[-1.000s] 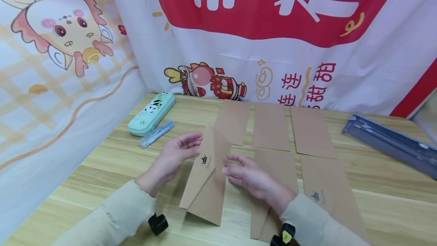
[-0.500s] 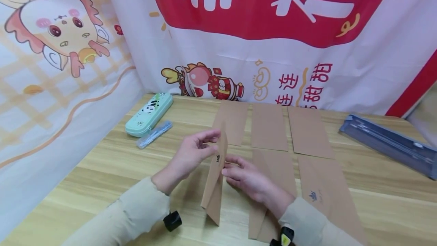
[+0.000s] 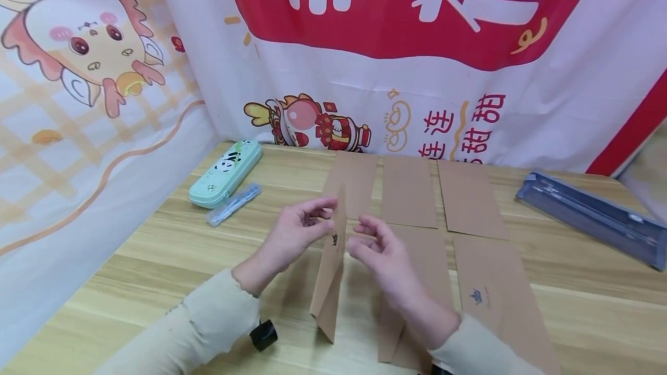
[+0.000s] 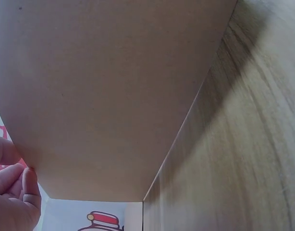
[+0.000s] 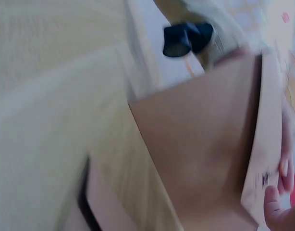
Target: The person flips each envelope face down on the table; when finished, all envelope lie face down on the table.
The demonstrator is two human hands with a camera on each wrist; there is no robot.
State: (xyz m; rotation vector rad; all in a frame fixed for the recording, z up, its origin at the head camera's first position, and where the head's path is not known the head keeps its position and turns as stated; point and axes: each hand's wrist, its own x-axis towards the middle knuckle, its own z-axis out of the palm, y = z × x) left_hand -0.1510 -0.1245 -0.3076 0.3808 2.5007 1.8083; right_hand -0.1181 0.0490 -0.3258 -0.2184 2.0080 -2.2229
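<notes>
A brown paper envelope (image 3: 328,282) with a small crown print stands on edge on the table, seen nearly edge-on in the head view. My left hand (image 3: 289,236) pinches its upper edge between thumb and fingers. On the other side, my right hand (image 3: 388,265) is raised with loosely bent fingers, its thumb close to the paper; whether it touches cannot be told. In the right wrist view the envelope's flap (image 5: 266,130) shows, with the right thumb (image 5: 272,204) beside it. Plain brown paper (image 4: 114,96) fills much of the left wrist view.
Two similar envelopes, one under my right forearm (image 3: 424,253) and one printed (image 3: 495,288), lie flat at right. Behind them is a row of three brown rectangles (image 3: 409,190). A mint pencil case (image 3: 226,172) and clear blue-white packet (image 3: 233,204) lie at left, a dark zip pouch (image 3: 589,216) at far right.
The envelope has turned from showing its flap side to nearly edge-on, and my left hand moved right with it. My right hand has since risen slightly away from the paper.
</notes>
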